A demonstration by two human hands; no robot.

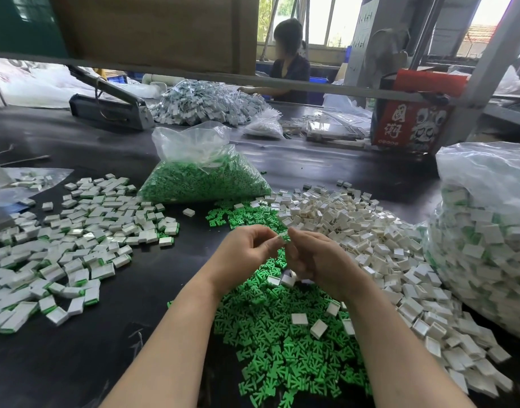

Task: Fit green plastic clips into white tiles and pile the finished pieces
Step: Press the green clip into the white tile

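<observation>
Between your fingertips, at the centre of the view, a green clip meets a white tile. Your left hand pinches the tile; your right hand has fingers curled, pinching the clip. Line the clip squarely with the tile's open side before pressing, so it seats flush. Loose clips lie at 6 o'clock on the worktop, empty tiles at 3 o'clock. Drop the finished piece onto the pile at 9 o'clock.
</observation>
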